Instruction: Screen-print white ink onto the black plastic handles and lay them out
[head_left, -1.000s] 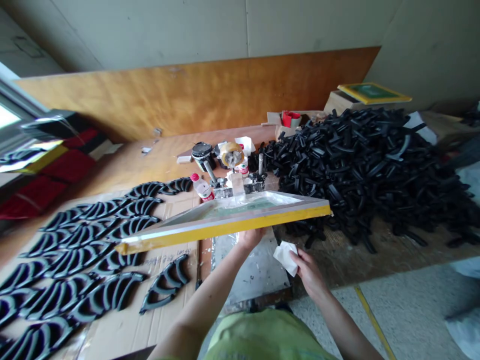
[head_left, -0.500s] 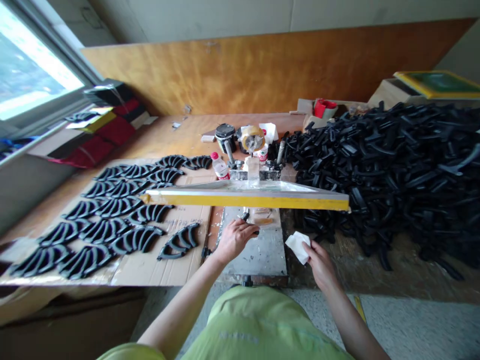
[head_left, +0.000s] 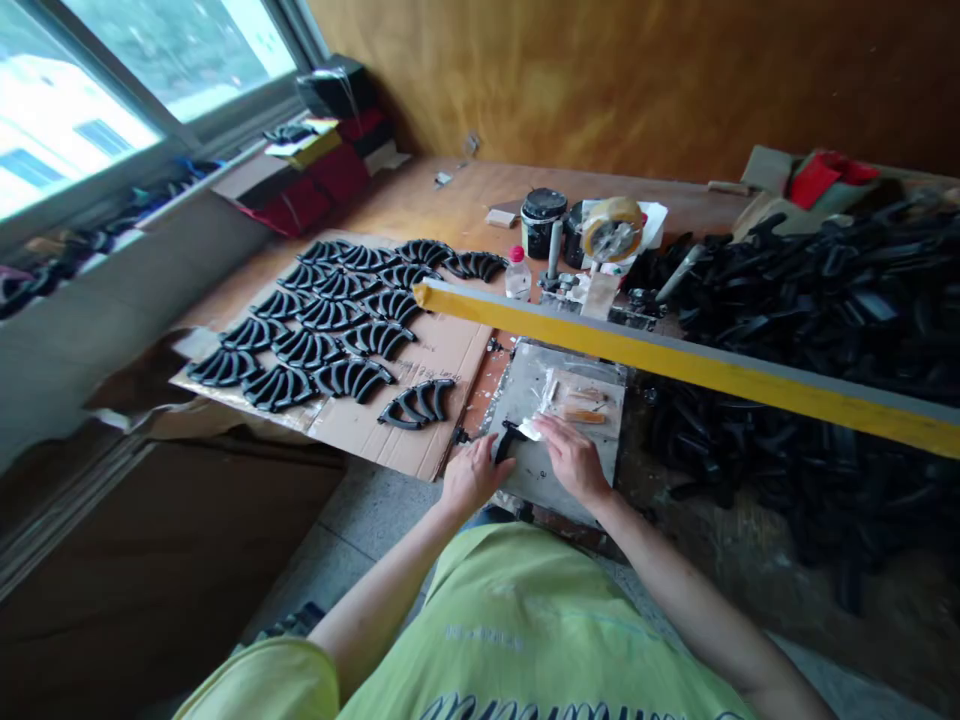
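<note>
My left hand (head_left: 476, 474) is closed around a curved black plastic part (head_left: 508, 440), holding it over the grey metal plate (head_left: 529, 478). My right hand (head_left: 573, 456) grips a white cloth (head_left: 529, 428), its fingertips pressing the cloth against the upper end of that part. Just beyond the hands, a small fixture (head_left: 583, 398) with wooden pieces is fixed to the plate. Above it the yellow-edged screen frame (head_left: 660, 362) is raised at a slant. Part of the cloth is hidden under the right fingers.
Rows of black curved parts (head_left: 306, 348) lie on flattened cardboard (head_left: 352, 425) to the left. A big heap of black parts (head_left: 817, 300) covers the right side. Behind the frame stand a red-capped bottle (head_left: 517, 276), a dark tub (head_left: 543, 222) and a tape roll (head_left: 612, 230).
My right hand has brought the cloth leftward from beside the plate onto the black part in my left hand. The view has swung left and down.
</note>
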